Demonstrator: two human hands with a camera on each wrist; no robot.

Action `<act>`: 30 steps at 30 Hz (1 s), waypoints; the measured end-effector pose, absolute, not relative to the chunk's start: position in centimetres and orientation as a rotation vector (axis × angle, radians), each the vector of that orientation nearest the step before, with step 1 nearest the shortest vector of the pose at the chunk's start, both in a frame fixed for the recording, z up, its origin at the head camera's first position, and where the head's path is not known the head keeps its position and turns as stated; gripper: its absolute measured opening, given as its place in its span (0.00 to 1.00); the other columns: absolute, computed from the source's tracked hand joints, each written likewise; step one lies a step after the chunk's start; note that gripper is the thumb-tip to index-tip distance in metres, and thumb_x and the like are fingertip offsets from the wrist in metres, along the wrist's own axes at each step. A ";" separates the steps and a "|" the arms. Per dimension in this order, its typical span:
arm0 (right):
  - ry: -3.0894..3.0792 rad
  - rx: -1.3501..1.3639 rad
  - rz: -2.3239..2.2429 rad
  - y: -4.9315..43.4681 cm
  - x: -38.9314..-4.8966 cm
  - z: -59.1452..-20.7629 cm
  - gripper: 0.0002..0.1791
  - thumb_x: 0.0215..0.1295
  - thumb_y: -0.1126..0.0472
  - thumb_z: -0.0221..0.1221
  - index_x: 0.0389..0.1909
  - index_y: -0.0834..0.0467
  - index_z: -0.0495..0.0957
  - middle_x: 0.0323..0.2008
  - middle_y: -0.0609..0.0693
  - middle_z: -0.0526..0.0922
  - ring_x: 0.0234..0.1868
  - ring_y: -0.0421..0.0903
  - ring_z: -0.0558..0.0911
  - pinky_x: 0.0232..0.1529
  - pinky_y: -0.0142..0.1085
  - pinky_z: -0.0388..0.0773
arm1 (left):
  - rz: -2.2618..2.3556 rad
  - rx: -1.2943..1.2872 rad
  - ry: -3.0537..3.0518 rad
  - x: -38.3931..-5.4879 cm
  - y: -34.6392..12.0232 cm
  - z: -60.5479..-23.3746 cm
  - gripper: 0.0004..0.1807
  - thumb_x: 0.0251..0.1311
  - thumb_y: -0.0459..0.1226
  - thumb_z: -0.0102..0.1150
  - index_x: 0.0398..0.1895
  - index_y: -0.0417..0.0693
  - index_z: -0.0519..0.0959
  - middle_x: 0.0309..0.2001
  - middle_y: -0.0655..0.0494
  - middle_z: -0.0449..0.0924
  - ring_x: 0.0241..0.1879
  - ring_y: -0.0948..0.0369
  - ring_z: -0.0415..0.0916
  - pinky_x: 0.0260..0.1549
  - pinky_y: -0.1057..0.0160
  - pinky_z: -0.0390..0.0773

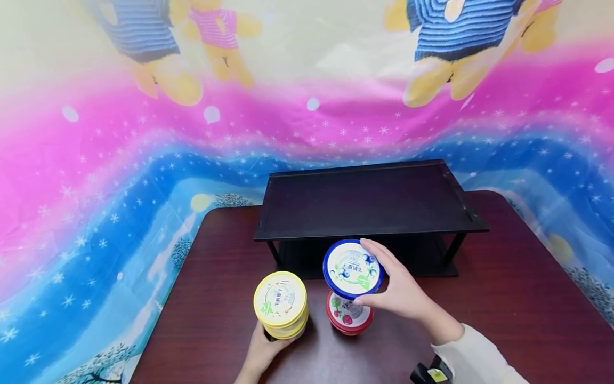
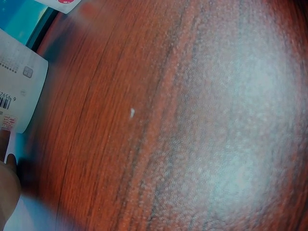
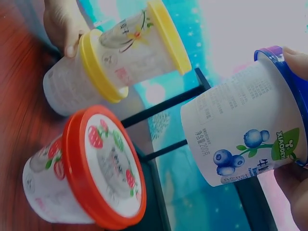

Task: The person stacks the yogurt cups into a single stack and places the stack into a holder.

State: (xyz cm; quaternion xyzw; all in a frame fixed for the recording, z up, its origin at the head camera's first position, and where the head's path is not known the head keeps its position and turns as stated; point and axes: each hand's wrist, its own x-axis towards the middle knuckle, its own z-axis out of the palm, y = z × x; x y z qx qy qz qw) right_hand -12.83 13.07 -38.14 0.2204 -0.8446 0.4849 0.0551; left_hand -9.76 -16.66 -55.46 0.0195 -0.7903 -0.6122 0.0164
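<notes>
My right hand (image 1: 405,296) holds a blueberry ice cream tub (image 1: 353,268) with a blue lid, thumb and fingers at opposite sides of its rim. In the head view it overlaps a strawberry tub (image 1: 349,316) with a red lid, which stands on the table; the right wrist view shows a gap between them. To the left, two yellow-lidded tubs are stacked, the upper tub (image 3: 139,55) on the lower tub (image 3: 67,86). My left hand (image 1: 264,346) grips the lower one; its white side (image 2: 19,82) shows at the edge of the left wrist view.
A black two-level rack (image 1: 369,200) stands at the back of the dark red wooden table (image 1: 211,298), just beyond the tubs. Behind it hangs a printed curtain (image 1: 312,122). A black device (image 1: 434,372) is at my right sleeve.
</notes>
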 end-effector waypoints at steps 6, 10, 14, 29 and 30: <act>-2.546 0.737 1.496 12.1 -13.2 -38.2 0.51 0.34 0.49 0.70 0.62 0.52 0.54 0.61 0.46 0.55 0.56 0.46 0.59 0.49 0.50 0.63 | -1.916 0.005 -2.420 -9.7 -16.6 -55.6 0.43 0.28 0.35 0.72 0.54 0.47 0.62 0.48 0.55 0.70 0.47 0.64 0.65 0.47 0.70 0.61; -2.531 0.772 1.526 11.3 -13.1 -37.7 0.51 0.34 0.50 0.70 0.62 0.51 0.54 0.61 0.45 0.55 0.56 0.45 0.59 0.48 0.47 0.66 | -1.901 0.028 -2.442 -9.6 -16.6 -55.5 0.43 0.28 0.37 0.73 0.54 0.49 0.62 0.48 0.56 0.69 0.48 0.63 0.64 0.48 0.68 0.59; -2.502 0.829 1.554 10.5 -13.1 -37.2 0.50 0.35 0.51 0.70 0.62 0.53 0.55 0.61 0.45 0.56 0.56 0.44 0.59 0.48 0.45 0.67 | -1.892 0.074 -2.476 -9.6 -16.6 -55.2 0.44 0.28 0.37 0.73 0.55 0.50 0.61 0.49 0.57 0.69 0.48 0.64 0.63 0.49 0.67 0.59; -2.504 0.943 1.662 7.8 -12.4 -34.1 0.49 0.35 0.60 0.70 0.61 0.62 0.55 0.61 0.54 0.56 0.58 0.48 0.58 0.50 0.44 0.64 | -1.922 0.055 -2.434 -8.9 -15.7 -52.3 0.40 0.29 0.30 0.70 0.53 0.43 0.62 0.46 0.52 0.70 0.45 0.64 0.66 0.46 0.69 0.61; -2.508 0.945 1.667 7.6 -12.3 -33.8 0.49 0.35 0.60 0.70 0.61 0.62 0.55 0.61 0.55 0.56 0.58 0.49 0.58 0.51 0.45 0.64 | -1.926 0.048 -2.427 -8.9 -15.7 -52.4 0.40 0.29 0.30 0.70 0.52 0.43 0.62 0.46 0.52 0.70 0.44 0.64 0.66 0.46 0.69 0.61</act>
